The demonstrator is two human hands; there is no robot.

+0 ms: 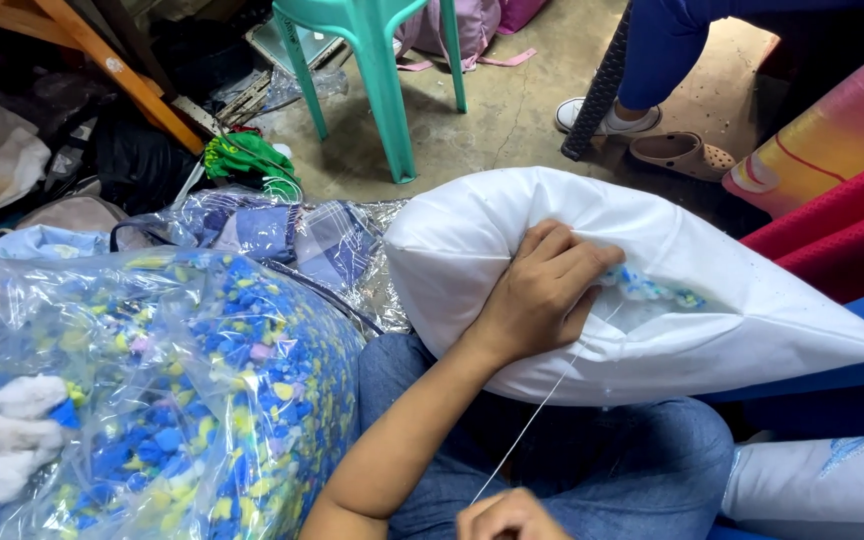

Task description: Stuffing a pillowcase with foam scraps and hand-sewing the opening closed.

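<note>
Partly cropped right hand (512, 517) pinching thread (537, 415); left hand (542, 290) gripping pillow (752, 320)

The pillow (672, 300) lies on the lap, the bag of foam scraps (152, 390) left of it, the stool (372, 60) behind.

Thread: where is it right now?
Head view, lower centre: the white thread runs taut from the pillow's opening under the left hand down to the right hand.

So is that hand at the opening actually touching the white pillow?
Touching. The head view shows the left hand pressed on the white pillow, its fingers pinching the fabric at the open seam.
</note>
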